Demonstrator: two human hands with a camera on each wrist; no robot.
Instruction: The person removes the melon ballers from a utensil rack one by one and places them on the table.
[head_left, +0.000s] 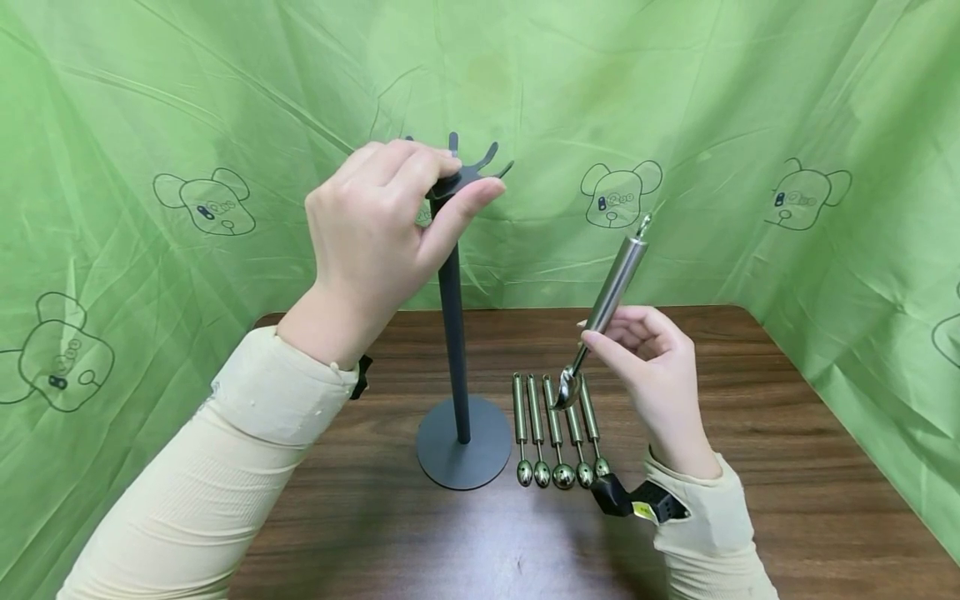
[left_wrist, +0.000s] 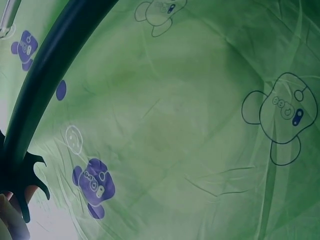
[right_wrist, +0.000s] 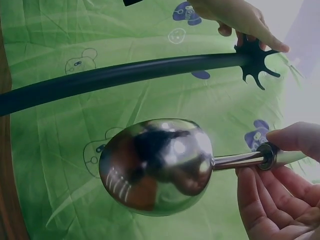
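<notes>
A dark grey stand point(head_left: 453, 333) with a round base and a top of curved hooks point(head_left: 487, 158) rises from the table. My left hand point(head_left: 382, 208) grips its top, index finger and thumb at the hooked plate; the other fingertips are hidden in the head view. Between thumb and fingers, my right hand point(head_left: 652, 367) holds a shiny metal scoop point(head_left: 617, 283) by its handle, right of the stand. The scoop tilts with its hanging loop up and its rounded bowl point(right_wrist: 157, 167) down, above the table. In the right wrist view the bowl appears large, below the pole.
Several smaller metal scoops point(head_left: 536, 408) lie side by side on the brown wooden table point(head_left: 360, 517), right of the stand's base point(head_left: 435, 450). Green cloth point(head_left: 525, 75) with bear drawings surrounds the table at the back and sides.
</notes>
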